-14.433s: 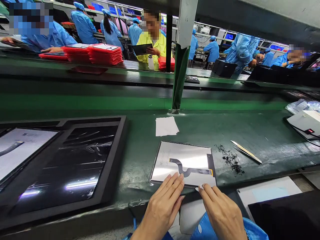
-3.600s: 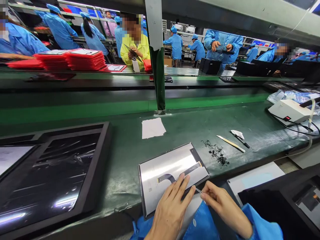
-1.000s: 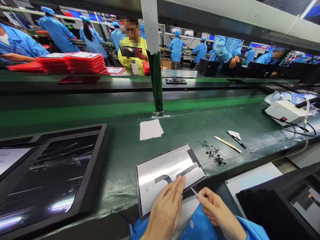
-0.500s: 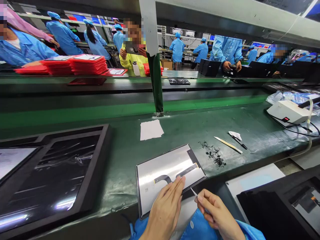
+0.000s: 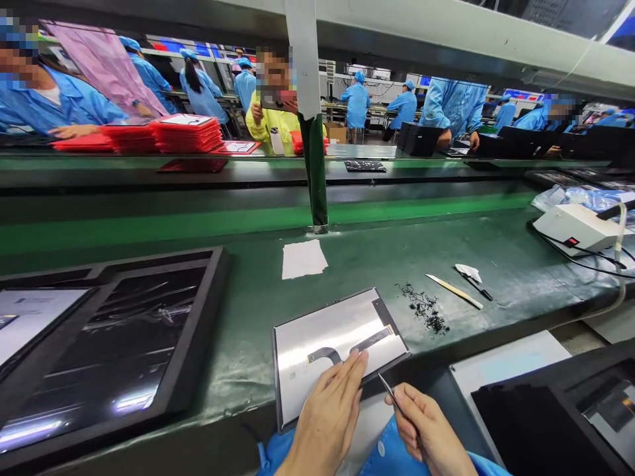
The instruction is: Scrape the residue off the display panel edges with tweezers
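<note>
An LCD panel [image 5: 317, 324] lies with its silvery back up, its lower edge reaching past the front of the green bench. My left hand [image 5: 330, 403] rests flat on it, fingers stretched out over the dark flex cables [image 5: 373, 338]. Just off the panel's lower right edge, my right hand [image 5: 421, 416] pinches a pair of pointed metal tweezers [image 5: 387, 386]. Their tip points up and left, close to the panel's edge, and it looks apart from it. The rest of the tweezers is partly hidden in my fingers.
Black scraps [image 5: 426, 311], a pale-handled knife [image 5: 455, 292] and a black pen [image 5: 479, 285] lie to the right. White paper sheets [image 5: 304, 259] sit behind the panel. A black foam tray [image 5: 208, 311] stands left, a white device [image 5: 575, 228] far right. Co-workers are across the line.
The tweezers have turned slightly in my right hand, showing a darker side. My left hand and the panel hold still. The view has shifted a little.
</note>
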`<state>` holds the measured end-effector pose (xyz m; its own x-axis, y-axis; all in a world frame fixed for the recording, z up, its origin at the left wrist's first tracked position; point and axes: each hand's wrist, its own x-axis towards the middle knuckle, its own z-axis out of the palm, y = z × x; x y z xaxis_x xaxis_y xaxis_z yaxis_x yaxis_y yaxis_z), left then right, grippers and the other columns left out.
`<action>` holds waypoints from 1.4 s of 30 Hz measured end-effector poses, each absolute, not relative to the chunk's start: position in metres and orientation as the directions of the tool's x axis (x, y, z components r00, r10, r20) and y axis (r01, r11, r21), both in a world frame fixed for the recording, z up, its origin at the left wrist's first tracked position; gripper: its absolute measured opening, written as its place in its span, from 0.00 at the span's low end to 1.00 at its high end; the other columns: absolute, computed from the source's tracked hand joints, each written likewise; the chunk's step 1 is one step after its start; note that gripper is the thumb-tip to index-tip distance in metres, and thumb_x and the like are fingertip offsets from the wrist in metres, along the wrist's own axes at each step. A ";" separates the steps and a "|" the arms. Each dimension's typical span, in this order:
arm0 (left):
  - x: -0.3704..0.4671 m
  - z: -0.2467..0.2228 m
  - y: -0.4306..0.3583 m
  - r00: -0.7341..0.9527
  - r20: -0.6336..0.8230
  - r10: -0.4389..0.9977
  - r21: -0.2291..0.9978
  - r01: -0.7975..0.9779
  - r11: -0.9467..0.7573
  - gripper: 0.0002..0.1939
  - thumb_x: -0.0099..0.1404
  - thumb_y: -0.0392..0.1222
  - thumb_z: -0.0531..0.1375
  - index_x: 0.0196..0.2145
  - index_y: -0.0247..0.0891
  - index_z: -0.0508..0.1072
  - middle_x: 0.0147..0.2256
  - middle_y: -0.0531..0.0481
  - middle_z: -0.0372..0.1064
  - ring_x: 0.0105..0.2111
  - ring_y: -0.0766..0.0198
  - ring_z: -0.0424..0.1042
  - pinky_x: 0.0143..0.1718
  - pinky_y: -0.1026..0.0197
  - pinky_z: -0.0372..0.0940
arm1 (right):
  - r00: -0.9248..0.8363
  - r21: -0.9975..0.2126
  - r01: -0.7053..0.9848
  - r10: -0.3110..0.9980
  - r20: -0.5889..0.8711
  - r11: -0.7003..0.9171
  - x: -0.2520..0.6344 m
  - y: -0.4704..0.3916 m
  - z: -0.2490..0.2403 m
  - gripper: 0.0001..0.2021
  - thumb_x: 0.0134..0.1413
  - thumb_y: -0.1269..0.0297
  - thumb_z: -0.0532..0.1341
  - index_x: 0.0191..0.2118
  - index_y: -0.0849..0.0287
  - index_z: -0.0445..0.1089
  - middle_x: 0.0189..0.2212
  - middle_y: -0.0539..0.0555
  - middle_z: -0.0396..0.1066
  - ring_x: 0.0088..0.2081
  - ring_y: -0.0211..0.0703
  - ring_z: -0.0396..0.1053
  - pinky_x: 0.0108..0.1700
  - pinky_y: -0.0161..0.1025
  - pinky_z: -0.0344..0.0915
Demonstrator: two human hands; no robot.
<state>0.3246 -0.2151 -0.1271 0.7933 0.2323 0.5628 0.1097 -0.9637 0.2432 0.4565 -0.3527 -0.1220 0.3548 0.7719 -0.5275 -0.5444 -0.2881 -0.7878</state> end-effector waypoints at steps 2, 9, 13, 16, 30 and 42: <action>0.325 -0.127 -0.215 0.793 0.564 0.228 0.238 0.108 -0.965 0.30 0.74 0.28 0.46 0.71 0.31 0.46 0.56 0.40 0.73 0.57 0.59 0.72 0.51 0.60 0.71 | 0.347 -0.766 -0.569 0.758 -0.553 -0.298 0.453 -0.351 -0.123 0.33 0.37 0.28 0.67 0.29 0.56 0.61 0.12 0.35 0.47 0.14 0.25 0.38 0.14 0.26 0.38; 0.324 -0.125 -0.214 0.800 0.553 0.231 0.229 0.121 -0.966 0.29 0.73 0.27 0.46 0.70 0.30 0.48 0.56 0.39 0.73 0.57 0.59 0.72 0.51 0.60 0.71 | 0.403 -0.803 -0.542 0.762 -0.507 -0.248 0.448 -0.350 -0.129 0.33 0.37 0.30 0.69 0.27 0.57 0.60 0.16 0.38 0.55 0.13 0.22 0.40 0.13 0.25 0.40; 0.324 -0.126 -0.215 0.804 0.545 0.240 0.239 0.125 -0.963 0.28 0.74 0.28 0.46 0.70 0.30 0.50 0.56 0.40 0.73 0.57 0.59 0.72 0.52 0.59 0.71 | 0.383 -0.790 -0.563 0.770 -0.511 -0.244 0.449 -0.350 -0.132 0.33 0.37 0.28 0.67 0.27 0.57 0.62 0.11 0.37 0.48 0.13 0.24 0.40 0.13 0.25 0.42; 0.323 -0.128 -0.215 0.808 0.533 0.250 0.253 0.129 -0.959 0.27 0.74 0.28 0.46 0.69 0.30 0.52 0.56 0.39 0.72 0.57 0.58 0.72 0.52 0.59 0.71 | 0.378 -0.767 -0.593 0.757 -0.534 -0.245 0.448 -0.351 -0.133 0.32 0.39 0.30 0.67 0.31 0.57 0.63 0.13 0.36 0.50 0.13 0.22 0.37 0.14 0.24 0.37; 0.322 -0.130 -0.215 0.819 0.507 0.269 0.291 0.131 -0.948 0.26 0.74 0.30 0.48 0.68 0.32 0.55 0.58 0.39 0.70 0.57 0.57 0.71 0.51 0.58 0.71 | 0.354 -0.725 -0.660 0.771 -0.529 -0.195 0.448 -0.351 -0.134 0.30 0.39 0.34 0.70 0.31 0.57 0.63 0.13 0.36 0.53 0.12 0.21 0.37 0.12 0.22 0.40; 0.322 -0.127 -0.215 0.813 0.520 0.260 0.289 0.119 -0.950 0.25 0.74 0.30 0.47 0.67 0.31 0.56 0.57 0.38 0.71 0.58 0.57 0.71 0.52 0.58 0.71 | 0.361 -0.758 -0.619 0.784 -0.505 -0.204 0.450 -0.353 -0.143 0.31 0.41 0.32 0.68 0.31 0.58 0.65 0.13 0.36 0.52 0.12 0.23 0.39 0.11 0.23 0.41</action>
<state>0.3221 -0.2150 -0.1272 0.8134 0.2599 0.5204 0.1187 -0.9500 0.2889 0.4501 -0.3535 -0.1426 0.3612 0.7837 -0.5053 -0.6191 -0.2037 -0.7584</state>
